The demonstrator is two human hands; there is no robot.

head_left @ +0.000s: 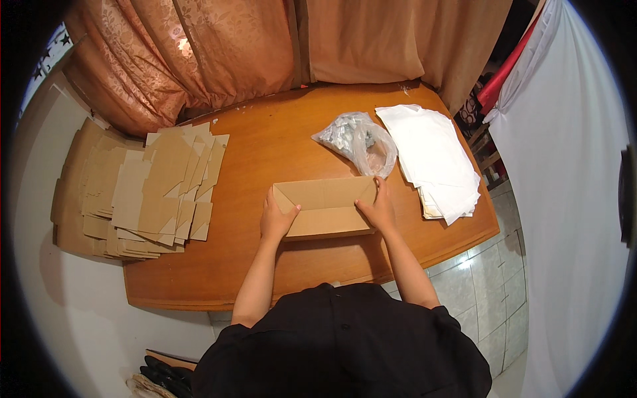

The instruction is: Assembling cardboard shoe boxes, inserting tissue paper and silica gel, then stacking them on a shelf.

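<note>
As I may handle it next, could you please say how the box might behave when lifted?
The box is probably light for its size, its cardboard looking thin. Its straight folded walls suggest some stiffness, though thin edges may bow if squeezed.

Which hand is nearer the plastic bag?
Right. The right hand is just in front of the plastic bag; the left hand is farther, at the left end of the box.

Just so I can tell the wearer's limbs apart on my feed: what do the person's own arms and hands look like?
The left hand and right hand are both ungloved, and no watch or bracelet shows at either wrist. The forearms are uncovered. The plain black shirt has short sleeves; no cables or printed markings show on it.
</note>
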